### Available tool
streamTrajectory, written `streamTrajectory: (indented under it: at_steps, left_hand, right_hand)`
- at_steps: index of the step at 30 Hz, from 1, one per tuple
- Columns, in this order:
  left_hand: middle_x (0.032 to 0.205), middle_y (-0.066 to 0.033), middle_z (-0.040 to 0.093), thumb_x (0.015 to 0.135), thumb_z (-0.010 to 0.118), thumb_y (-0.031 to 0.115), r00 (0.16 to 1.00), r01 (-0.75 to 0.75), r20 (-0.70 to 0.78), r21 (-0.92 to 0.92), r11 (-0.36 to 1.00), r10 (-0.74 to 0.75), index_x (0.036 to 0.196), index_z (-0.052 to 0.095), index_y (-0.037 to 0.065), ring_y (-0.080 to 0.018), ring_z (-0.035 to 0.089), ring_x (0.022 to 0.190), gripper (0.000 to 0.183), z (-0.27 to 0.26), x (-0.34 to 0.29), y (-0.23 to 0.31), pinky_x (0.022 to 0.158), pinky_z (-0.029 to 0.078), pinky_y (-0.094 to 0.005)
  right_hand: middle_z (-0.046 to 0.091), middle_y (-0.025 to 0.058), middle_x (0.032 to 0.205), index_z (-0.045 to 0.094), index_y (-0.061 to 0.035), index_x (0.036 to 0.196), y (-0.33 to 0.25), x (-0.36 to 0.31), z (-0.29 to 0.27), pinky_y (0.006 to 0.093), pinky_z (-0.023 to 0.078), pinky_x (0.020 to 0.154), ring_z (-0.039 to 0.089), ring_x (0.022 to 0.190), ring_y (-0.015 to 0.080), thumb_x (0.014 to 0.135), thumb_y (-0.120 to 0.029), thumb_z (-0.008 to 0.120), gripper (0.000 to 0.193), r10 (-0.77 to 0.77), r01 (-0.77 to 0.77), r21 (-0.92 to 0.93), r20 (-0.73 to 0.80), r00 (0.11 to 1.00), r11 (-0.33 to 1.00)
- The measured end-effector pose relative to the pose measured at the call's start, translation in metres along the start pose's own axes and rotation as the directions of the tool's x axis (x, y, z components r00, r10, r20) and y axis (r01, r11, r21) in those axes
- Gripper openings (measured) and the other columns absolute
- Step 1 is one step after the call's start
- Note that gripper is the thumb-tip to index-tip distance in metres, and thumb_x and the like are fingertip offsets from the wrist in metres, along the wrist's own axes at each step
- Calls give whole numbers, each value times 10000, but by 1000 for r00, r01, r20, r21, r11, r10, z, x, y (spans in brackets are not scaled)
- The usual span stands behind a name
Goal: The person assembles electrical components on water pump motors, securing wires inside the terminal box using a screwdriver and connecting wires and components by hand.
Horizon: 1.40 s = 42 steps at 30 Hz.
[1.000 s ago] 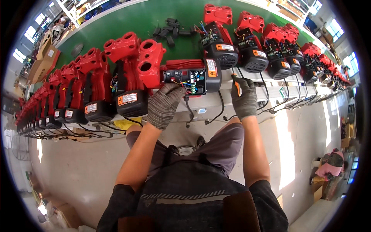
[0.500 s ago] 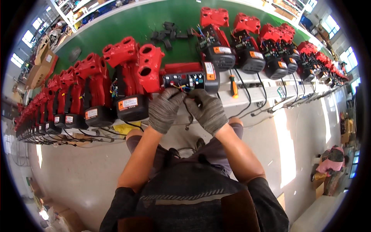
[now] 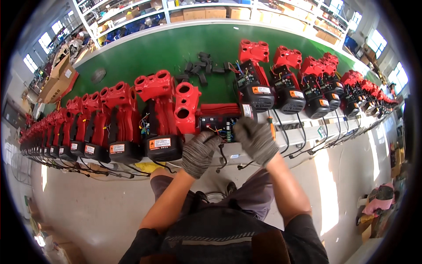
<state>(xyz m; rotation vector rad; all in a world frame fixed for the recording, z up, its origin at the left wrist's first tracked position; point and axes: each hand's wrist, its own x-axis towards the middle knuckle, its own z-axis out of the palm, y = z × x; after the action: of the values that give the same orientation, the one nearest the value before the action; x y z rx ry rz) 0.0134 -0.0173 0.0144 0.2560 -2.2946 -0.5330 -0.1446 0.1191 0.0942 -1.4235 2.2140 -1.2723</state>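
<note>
In front of me a red motor unit point(image 3: 188, 104) lies sideways on the bench, its black control box open to show a circuit board point(image 3: 229, 127) and coloured wires point(image 3: 216, 130). My left hand point(image 3: 201, 154), in a grey knit glove, is closed at the lower edge of this box beside the wires; what its fingers pinch is hidden. A short black cable point(image 3: 222, 159) hangs down just right of it. My right hand point(image 3: 256, 140), gloved alike, is over the unit's black end cap, its fingers curled, smeared and partly hidden. An orange-handled screwdriver point(image 3: 272, 128) shows partly behind that hand.
A row of similar red units point(image 3: 123, 132) stands to the left, and more units with exposed boards point(image 3: 288, 90) to the right. Black parts point(image 3: 203, 66) lie on the green bench top point(image 3: 167, 48). Cables point(image 3: 303, 145) hang off the front edge. A person point(image 3: 379, 200) is at far right.
My right hand has moved right, away from the wires and my left hand, to the end cap. My left hand stays by the box. The view has tilted up, showing more bench and shelves.
</note>
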Motion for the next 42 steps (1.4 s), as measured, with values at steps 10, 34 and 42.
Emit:
streamTrajectory:
  at_steps: [10,34,42]
  left_hand:
    - [991,-102,688,759,699,-48,999,-16,-29,-117,993,13,1054,726,108,-287,681,897,335,5,-3,0,772,568,-376]
    - [1025,-159,664,864,663,28,986,134,-82,-117,984,-145,1106,706,51,-327,670,946,247,-6,-8,18,819,547,-407]
    - [794,-65,668,1035,576,156,746,628,229,-555,546,-625,1158,581,35,-69,523,557,172,10,4,40,503,419,-230]
  right_hand:
    - [680,223,1198,621,-90,1287,34,261,77,452,542,917,662,1116,374,884,-257,648,438,76,271,-585,500,863,765]
    - [674,92,907,552,-32,1255,16,28,-62,229,514,581,648,735,128,982,-205,580,325,-159,-230,671,465,871,705]
    - [696,120,1050,521,-16,1317,37,-97,33,236,472,569,623,722,120,1017,-373,598,473,104,-537,813,528,843,226]
